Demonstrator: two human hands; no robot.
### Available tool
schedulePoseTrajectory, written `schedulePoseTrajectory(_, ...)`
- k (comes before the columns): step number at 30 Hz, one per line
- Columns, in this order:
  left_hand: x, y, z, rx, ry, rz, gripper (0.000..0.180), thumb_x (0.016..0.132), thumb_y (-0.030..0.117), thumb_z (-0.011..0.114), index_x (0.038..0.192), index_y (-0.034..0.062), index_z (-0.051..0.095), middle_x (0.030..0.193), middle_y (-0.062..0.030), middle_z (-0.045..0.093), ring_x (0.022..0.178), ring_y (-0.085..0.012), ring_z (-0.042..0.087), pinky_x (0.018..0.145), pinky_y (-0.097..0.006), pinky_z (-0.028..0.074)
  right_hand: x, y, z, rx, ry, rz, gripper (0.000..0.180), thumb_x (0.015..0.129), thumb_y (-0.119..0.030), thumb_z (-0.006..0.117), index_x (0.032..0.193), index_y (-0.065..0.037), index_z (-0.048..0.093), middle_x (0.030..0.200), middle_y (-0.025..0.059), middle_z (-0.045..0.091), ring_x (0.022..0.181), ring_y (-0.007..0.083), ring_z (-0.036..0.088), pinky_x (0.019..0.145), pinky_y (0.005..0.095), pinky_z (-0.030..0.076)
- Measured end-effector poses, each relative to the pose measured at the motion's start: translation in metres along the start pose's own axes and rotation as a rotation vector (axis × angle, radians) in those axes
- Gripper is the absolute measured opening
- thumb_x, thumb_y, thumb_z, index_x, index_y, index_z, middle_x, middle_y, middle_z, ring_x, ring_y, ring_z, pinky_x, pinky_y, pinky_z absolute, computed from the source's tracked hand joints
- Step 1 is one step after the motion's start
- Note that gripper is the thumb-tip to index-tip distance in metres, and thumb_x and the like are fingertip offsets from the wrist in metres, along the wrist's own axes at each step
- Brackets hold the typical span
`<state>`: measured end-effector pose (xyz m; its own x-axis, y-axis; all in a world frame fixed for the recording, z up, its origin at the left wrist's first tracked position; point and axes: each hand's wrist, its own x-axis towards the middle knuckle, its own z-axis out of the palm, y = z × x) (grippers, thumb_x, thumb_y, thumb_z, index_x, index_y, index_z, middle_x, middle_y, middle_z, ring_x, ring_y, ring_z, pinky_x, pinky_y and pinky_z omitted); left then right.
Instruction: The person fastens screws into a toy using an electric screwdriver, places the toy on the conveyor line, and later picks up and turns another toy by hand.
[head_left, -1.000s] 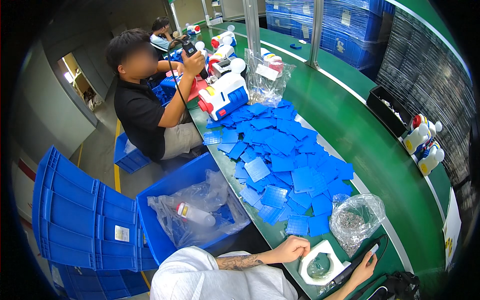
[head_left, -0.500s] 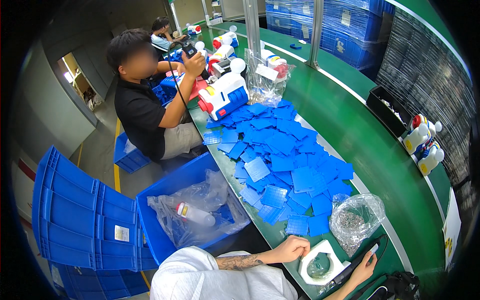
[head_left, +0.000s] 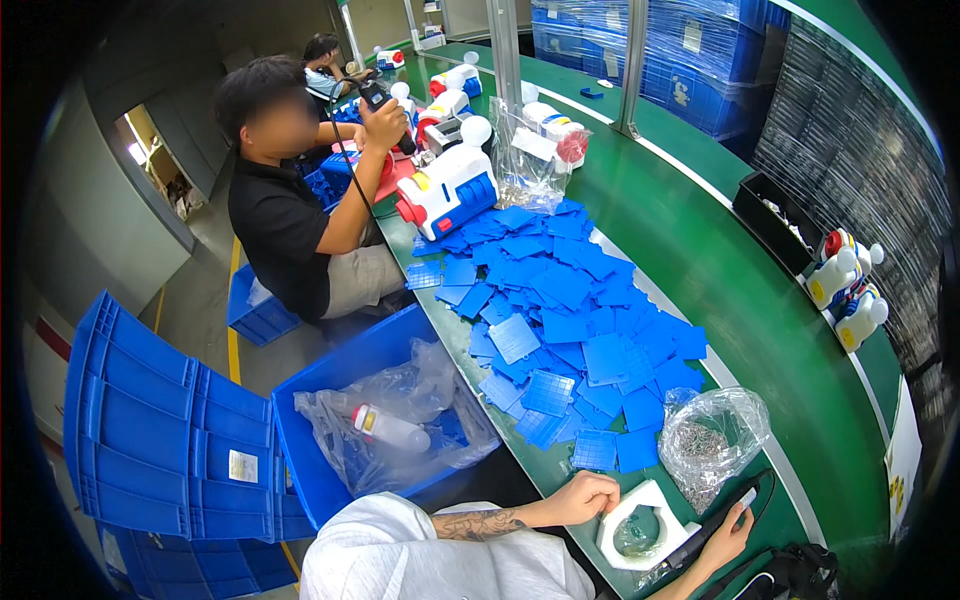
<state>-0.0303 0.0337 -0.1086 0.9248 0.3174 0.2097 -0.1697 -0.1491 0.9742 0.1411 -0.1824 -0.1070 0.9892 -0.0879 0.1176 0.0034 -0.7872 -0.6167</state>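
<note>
My left hand (head_left: pixel 590 497) is closed, fingers curled down, at the upper left edge of a white block with a round opening (head_left: pixel 612 545). Whatever may be between its fingertips is hidden. At the lower right, my right hand (head_left: pixel 727 540) is wrapped around a dark corded electric screwdriver (head_left: pixel 692 545), which slants beside the white block. A clear plastic bag of small metal screws (head_left: pixel 695 450) stands just beyond the block. Left of the bag, a large heap of flat blue square plastic panels (head_left: pixel 590 330) spreads over the green table (head_left: pixel 455 345).
Left of the table stands a blue crate (head_left: pixel 300 440) holding a clear liner and a white bottle-like part (head_left: pixel 392 428). A co-worker (head_left: pixel 285 190) holds a corded black tool (head_left: pixel 385 110) near white-and-blue toy-like units (head_left: pixel 455 195). A black bag (head_left: pixel 795 575) lies at lower right.
The co-worker's raised hand and corded tool have shifted slightly left. My own hands and the things around them show no visible change.
</note>
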Motion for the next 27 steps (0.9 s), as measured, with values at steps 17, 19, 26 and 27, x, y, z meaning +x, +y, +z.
schedulePoseTrajectory(17,0.0013,0.0014,0.0012,0.009,-0.004,0.009,0.014,0.064,-0.007,0.039,0.064,0.0000,0.050,0.060,-0.0074,0.050,0.051,-0.0170,0.050,0.047,-0.029,0.038,-0.0011,-0.0024,-0.0033,0.013,0.013,-0.003,0.043,0.084,-0.038,0.049,0.109,-0.003,0.052,0.060,0.0131,0.059,0.051,0.0222,0.054,0.049,0.0354,0.039)
schedulePoseTrajectory(19,0.0003,-0.0007,-0.0001,0.025,-0.005,-0.004,0.013,0.064,-0.007,0.039,0.064,0.0002,0.051,0.060,-0.0074,0.050,0.051,-0.0171,0.049,0.047,-0.028,0.037,0.0002,0.0004,0.0013,0.013,0.000,-0.001,0.043,0.084,-0.039,0.049,0.109,-0.004,0.052,0.061,0.0133,0.059,0.052,0.0224,0.055,0.050,0.0352,0.039)
schedulePoseTrajectory(26,-0.0005,0.0003,0.0002,0.023,0.005,0.008,0.013,0.064,-0.007,0.039,0.064,0.0004,0.050,0.059,-0.0073,0.050,0.050,-0.0172,0.049,0.047,-0.029,0.037,-0.0004,0.0015,0.0011,0.012,-0.002,0.018,0.042,0.084,-0.038,0.049,0.109,-0.004,0.052,0.065,0.0144,0.061,0.057,0.0233,0.058,0.052,0.0350,0.041)
schedulePoseTrajectory(27,0.0000,0.0010,-0.0002,0.018,0.002,0.006,0.013,0.064,-0.007,0.039,0.064,0.0004,0.050,0.059,-0.0073,0.050,0.050,-0.0174,0.049,0.047,-0.029,0.037,-0.0001,0.0011,0.0009,0.012,-0.001,0.018,0.042,0.084,-0.038,0.049,0.109,-0.004,0.052,0.065,0.0144,0.061,0.057,0.0233,0.058,0.052,0.0350,0.041)
